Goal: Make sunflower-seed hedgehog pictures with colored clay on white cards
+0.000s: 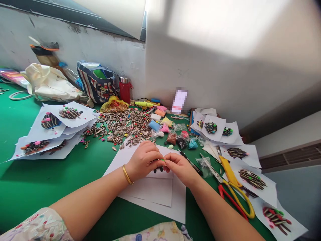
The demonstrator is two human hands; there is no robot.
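Note:
My left hand (144,159), with a gold bangle at the wrist, meets my right hand (181,167) over a stack of white paper (155,192). Fingertips of both hands are closed on a small bit of green clay (163,160). Below the fingers, part of a dark shape (157,170) shows on the top sheet; my hands hide the rest. Beyond the paper spreads a heap of striped sunflower seeds (130,124). Small packets and lumps of coloured clay, among them a blue packet (154,125), lie to its right.
Paper sheets with seed-and-clay hedgehog-like figures lie left (70,113) and right (253,179). Beside my right forearm are scissors (234,194), a yellow utility knife (229,170) and a black pen (190,162). A red flask (124,90) and bags stand by the wall.

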